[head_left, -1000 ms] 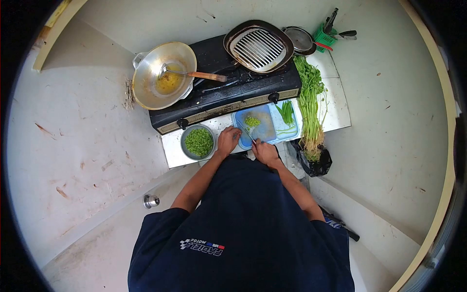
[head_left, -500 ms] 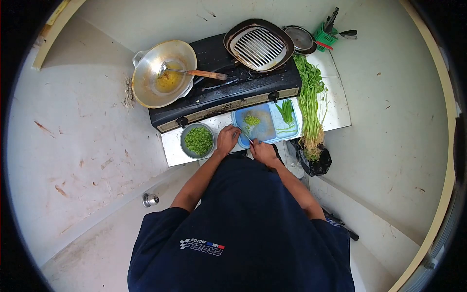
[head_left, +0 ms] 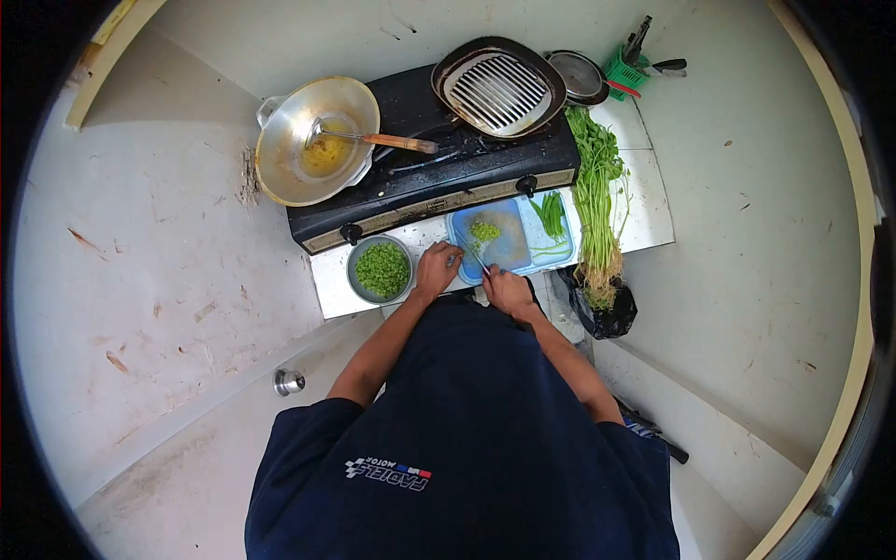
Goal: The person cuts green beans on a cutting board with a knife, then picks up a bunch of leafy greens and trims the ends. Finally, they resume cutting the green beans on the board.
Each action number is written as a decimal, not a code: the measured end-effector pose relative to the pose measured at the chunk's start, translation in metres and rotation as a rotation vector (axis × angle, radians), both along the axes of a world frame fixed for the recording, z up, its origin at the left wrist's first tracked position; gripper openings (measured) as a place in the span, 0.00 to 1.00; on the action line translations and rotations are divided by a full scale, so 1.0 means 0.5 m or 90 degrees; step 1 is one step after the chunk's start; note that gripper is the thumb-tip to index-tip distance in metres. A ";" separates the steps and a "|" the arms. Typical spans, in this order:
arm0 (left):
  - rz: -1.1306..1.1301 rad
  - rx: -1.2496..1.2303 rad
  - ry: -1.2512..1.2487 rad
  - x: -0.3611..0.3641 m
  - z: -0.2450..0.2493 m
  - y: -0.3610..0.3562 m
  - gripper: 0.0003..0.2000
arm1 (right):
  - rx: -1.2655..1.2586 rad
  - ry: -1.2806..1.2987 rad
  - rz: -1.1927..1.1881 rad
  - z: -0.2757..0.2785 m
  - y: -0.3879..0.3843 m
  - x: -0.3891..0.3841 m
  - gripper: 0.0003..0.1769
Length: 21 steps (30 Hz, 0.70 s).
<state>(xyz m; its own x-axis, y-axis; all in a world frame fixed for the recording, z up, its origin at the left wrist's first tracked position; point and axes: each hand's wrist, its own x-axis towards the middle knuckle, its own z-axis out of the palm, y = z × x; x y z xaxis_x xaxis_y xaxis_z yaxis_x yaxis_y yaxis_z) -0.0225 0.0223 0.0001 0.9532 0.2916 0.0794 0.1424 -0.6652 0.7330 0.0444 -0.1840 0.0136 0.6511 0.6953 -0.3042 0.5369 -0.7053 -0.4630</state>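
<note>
My right hand (head_left: 507,288) is wrapped round the handle of a knife (head_left: 476,258), whose blade points up and left over a blue cutting board (head_left: 509,245). At the board's left edge, close to the blade, my left hand (head_left: 437,269) has its fingers curled together; whatever they pinch is too small to make out. Chopped green pieces (head_left: 483,231) lie in a small heap beyond the knife tip. Whole green pods or leaves (head_left: 551,217) rest on the right part of the board's tray. Left of my left hand stands a grey bowl (head_left: 351,280) full of finely chopped greens (head_left: 382,271).
Behind the board is a black gas stove (head_left: 411,201) bearing a wok (head_left: 280,154) with a wooden-handled ladle (head_left: 401,143) and a grill pan (head_left: 497,91). Rooted leafy stalks (head_left: 597,205) lie at right, above a black plastic bag (head_left: 616,317). A green basket (head_left: 623,73) holds utensils.
</note>
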 end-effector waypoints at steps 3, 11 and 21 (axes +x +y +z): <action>0.007 0.008 0.022 0.000 0.005 -0.003 0.05 | 0.025 -0.007 0.016 0.002 -0.001 -0.003 0.21; 0.000 0.003 0.017 0.002 0.007 -0.004 0.06 | 0.025 -0.021 0.025 -0.015 0.002 -0.011 0.20; 0.032 -0.066 0.069 0.004 0.017 -0.011 0.06 | 0.018 -0.026 -0.004 -0.014 0.010 -0.007 0.22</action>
